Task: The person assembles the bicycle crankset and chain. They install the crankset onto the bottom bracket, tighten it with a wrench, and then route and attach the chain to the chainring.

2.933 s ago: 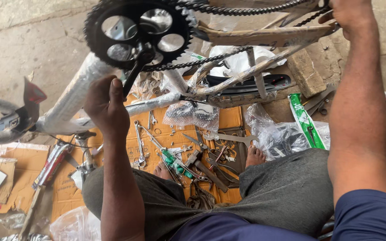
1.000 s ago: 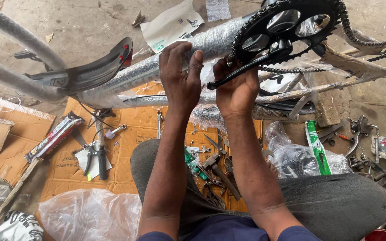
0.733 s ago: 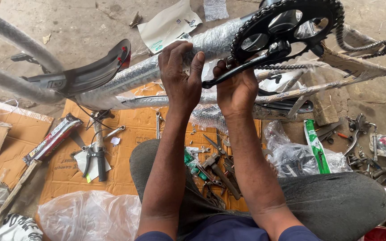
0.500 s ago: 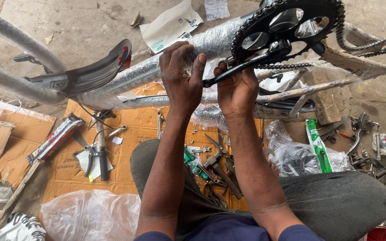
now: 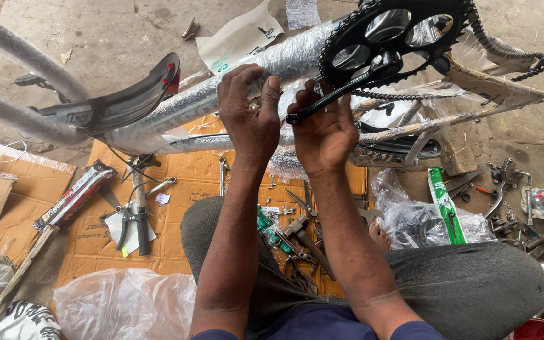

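An upturned bicycle frame (image 5: 221,94), wrapped in clear bubble film, lies in front of me. Its black chainring (image 5: 398,31) with chain (image 5: 511,53) sits at the upper right, and a black crank arm (image 5: 341,94) points down-left from it. My right hand (image 5: 325,135) grips the end of the crank arm. My left hand (image 5: 250,116) is right beside it, fingers curled at the crank's tip against the frame; what it pinches there is hidden. A black mudguard (image 5: 121,104) with a red reflector sticks out at the left.
Flattened cardboard (image 5: 177,195) covers the floor under the frame, strewn with spanners, pliers (image 5: 136,220), a hammer (image 5: 306,236) and small parts. Plastic bags (image 5: 121,302) lie at the lower left and right. More loose metal parts (image 5: 511,182) lie at the right. My knees sit below.
Both hands stay at the crank arm's end; the crank and chainring have turned only slightly, and my left fingers have shifted a little at the tip.
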